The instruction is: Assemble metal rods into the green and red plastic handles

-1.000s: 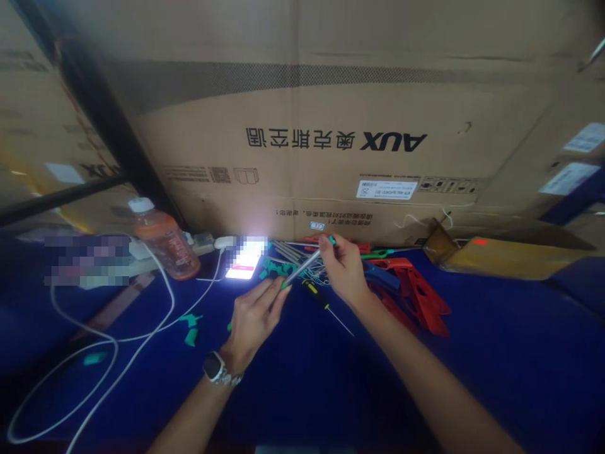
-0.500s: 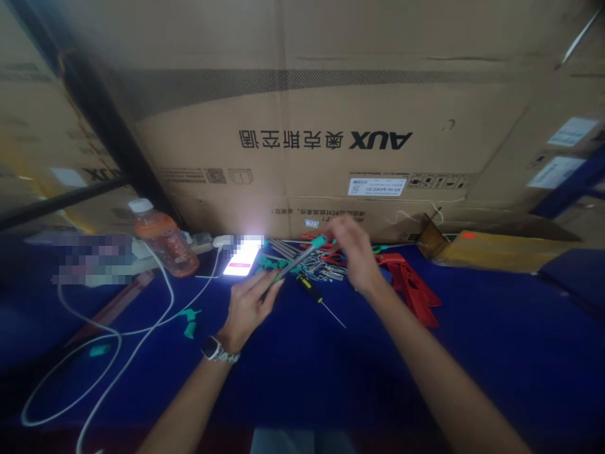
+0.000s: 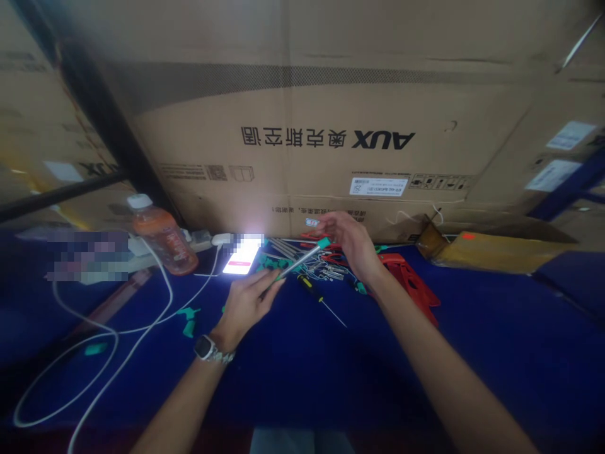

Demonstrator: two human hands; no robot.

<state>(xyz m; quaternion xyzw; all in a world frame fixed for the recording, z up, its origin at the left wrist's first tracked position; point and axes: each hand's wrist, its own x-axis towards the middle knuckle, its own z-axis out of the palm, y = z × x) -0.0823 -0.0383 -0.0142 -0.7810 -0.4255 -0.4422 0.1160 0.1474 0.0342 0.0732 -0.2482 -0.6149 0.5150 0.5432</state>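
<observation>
My left hand (image 3: 250,301) is closed around a slim silvery metal tube (image 3: 301,260), which slants up to the right. At its far end sits a green cap (image 3: 324,243). Beside that cap is my right hand (image 3: 352,243), its fingers stretched out to the left and nothing visible in them. Beneath and behind the tube lies a heap of small metal parts with wires (image 3: 331,271), along with green plastic pieces (image 3: 274,261) and several loose metal tubes (image 3: 283,246). A black and yellow screwdriver (image 3: 312,290) points toward me in front of the heap.
A lit phone (image 3: 243,255) lies left of the heap, near a drink bottle (image 3: 165,236). White cable (image 3: 163,315) loops across the blue tabletop's left side. Red plastic parts (image 3: 411,280) lie beside my right forearm. A large cardboard box (image 3: 302,101) stands behind.
My right hand has opened its fingers and come slightly away from the green cap. The left hand still holds the tube, almost in the same place.
</observation>
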